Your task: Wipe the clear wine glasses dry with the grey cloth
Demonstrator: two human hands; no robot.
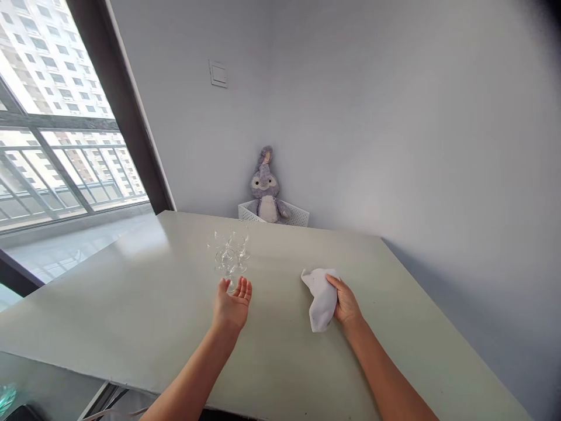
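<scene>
Several clear stemmed glasses (225, 255) stand close together on the pale table (144, 310), left of centre. Just in front of them is my left hand (233, 301), palm up with its fingers apart. Its fingertips are by the base of the nearest glass; whether they touch it is hard to tell. On the right, my right hand (345, 299) grips a white cloth (322, 298) between thumb and fingers, and the cloth hangs out to the left of the hand.
Behind the table's far edge, a grey plush toy (265, 190) sits in a white perforated basket (298, 216) in the wall corner. A window (65, 117) is at the left. Dark and greenish objects lie at the lower left corner.
</scene>
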